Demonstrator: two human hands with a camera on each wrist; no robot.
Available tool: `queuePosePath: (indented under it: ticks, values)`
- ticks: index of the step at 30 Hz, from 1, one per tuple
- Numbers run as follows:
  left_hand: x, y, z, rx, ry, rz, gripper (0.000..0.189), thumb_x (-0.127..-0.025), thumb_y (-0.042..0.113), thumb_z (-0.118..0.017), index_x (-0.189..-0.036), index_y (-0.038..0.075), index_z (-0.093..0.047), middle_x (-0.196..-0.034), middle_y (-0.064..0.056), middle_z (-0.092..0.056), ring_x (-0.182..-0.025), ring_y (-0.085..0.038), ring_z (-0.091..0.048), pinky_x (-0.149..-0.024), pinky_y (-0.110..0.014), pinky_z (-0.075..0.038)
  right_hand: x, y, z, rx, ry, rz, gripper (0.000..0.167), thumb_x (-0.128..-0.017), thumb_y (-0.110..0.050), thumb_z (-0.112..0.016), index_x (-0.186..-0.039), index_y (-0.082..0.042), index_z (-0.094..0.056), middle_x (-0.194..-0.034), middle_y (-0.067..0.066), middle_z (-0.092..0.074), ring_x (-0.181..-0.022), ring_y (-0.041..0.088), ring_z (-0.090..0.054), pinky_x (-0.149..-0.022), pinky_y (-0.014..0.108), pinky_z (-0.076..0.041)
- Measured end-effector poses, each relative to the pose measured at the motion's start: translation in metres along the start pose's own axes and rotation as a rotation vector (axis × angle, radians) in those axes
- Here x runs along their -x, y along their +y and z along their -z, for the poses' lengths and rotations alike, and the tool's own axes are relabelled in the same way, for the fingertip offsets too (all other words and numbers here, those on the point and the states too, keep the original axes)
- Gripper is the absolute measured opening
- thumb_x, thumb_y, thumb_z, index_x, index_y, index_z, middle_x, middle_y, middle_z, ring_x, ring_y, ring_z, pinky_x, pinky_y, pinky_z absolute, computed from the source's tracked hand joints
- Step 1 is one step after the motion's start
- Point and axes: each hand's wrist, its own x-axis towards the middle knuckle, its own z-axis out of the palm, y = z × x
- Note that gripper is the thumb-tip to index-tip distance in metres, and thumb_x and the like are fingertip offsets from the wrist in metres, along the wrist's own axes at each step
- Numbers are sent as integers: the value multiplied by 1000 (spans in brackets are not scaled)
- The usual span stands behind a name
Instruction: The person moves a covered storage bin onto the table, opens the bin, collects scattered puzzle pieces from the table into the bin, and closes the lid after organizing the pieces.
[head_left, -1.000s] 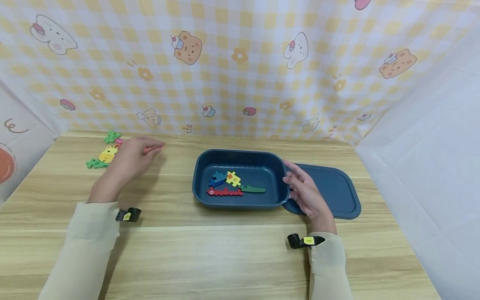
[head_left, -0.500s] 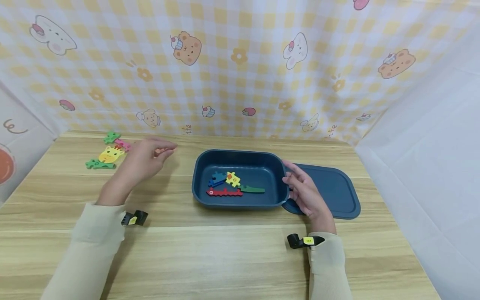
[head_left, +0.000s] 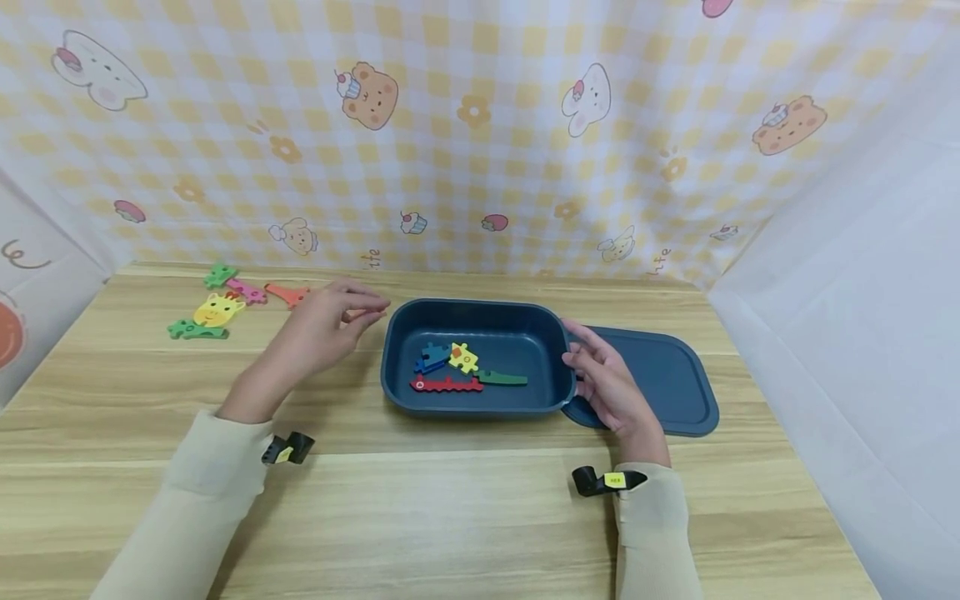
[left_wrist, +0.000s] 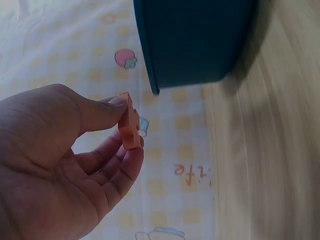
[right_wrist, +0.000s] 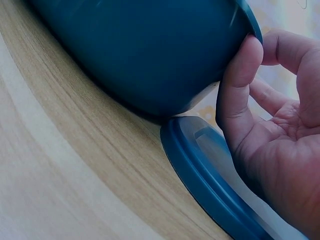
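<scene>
Presently, the left hand pinches an orange piece between thumb and fingertips, beside the box whose end the right hand holds.

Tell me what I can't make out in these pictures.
Orange piece in the left hand: head view, mostly hidden by that hand.
Lid: head view, left end hidden by the box and right hand; right wrist view, cut off by bottom edge.
Inside of the box: both wrist views, behind its walls.
Mark on the red piece: head view, too small to read.
</scene>
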Motion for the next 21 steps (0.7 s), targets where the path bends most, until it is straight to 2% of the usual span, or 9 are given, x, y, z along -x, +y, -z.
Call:
queuePosePath:
  ticks: [5,10,14,21]
  values:
    - [0,6,-6,7,-26,-17,26,-104,7,-65,-127,6,-76,-136,-18,-68,-122,-36,-66,-96,-52,-61,0,-1,0,4,3,-3,61,-110,-11,-51,-167,-12,-30,-106,-8,-53,-77,2,-57,-60,16,-53]
    - [-1,7,-11,22,-49,-9,26,-104,7,-66,-128,6,-76,-136,-16,-68,-123,-35,-67,-99,-52,-61,0,-1,0,11,8,-6,62,-110,-12,-52,-167,-13,-30,-106,-9,-53,-78,2,-58,-61,16,-53]
    - [-1,9,-17,32,-49,-9,27,-104,8,-66,-129,7,-75,-134,-15,-69,-120,-33,-67,-98,-50,-62,0,-1,-1,10,4,-7,62,-110,-11,-51,-168,-12,-28,-105,-9,-53,-78,2,-58,-60,16,-53]
    - [0,15,-25,40,-48,-51,27,-102,5,-68,-129,6,-76,-134,-15,-68,-123,-34,-67,-100,-50,-61,0,0,-1,16,5,-7,62,-110,-11,-50,-168,-12,-28,-105,-10,-53,-78,2,-57,-60,16,-53]
